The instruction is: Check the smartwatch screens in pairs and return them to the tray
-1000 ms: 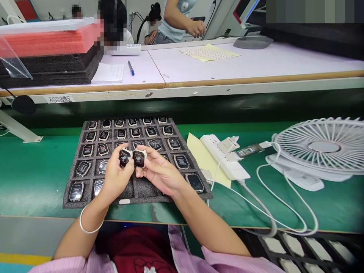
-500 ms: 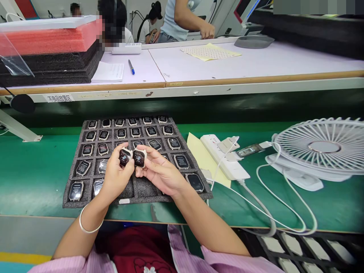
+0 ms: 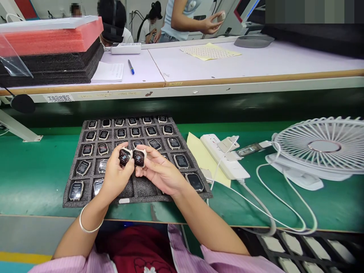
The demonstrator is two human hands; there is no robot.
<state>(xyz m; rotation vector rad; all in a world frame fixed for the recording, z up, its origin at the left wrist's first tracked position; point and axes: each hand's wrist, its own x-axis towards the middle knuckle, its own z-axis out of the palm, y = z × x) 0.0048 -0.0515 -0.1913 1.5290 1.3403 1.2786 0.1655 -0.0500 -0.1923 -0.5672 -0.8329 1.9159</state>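
Note:
My left hand (image 3: 116,176) grips a smartwatch body (image 3: 124,157) between thumb and fingers, its dark screen lit with small graphics. Close beside it, my right hand (image 3: 162,172) pinches a second smartwatch (image 3: 139,158) with a similar lit screen. Both are strapless, with pale cases, and face up toward me. Below them lies a grey foam tray (image 3: 124,206) divided into compartments. Most visible compartments hold a watch body, many showing white text, such as the watch (image 3: 76,190) at the near left corner. My hands hide some of the middle compartments.
Right of the tray are yellow paper (image 3: 196,146), a white power strip (image 3: 224,157) with cables, and a white fan (image 3: 324,146). A raised shelf (image 3: 193,72) behind carries foam sheets (image 3: 57,41), a notepad (image 3: 107,72) and a pen (image 3: 131,67). Co-workers are beyond it.
My hands and the two watches stay in place. Behind the shelf, a standing co-worker's hand has risen and now holds a small pale object.

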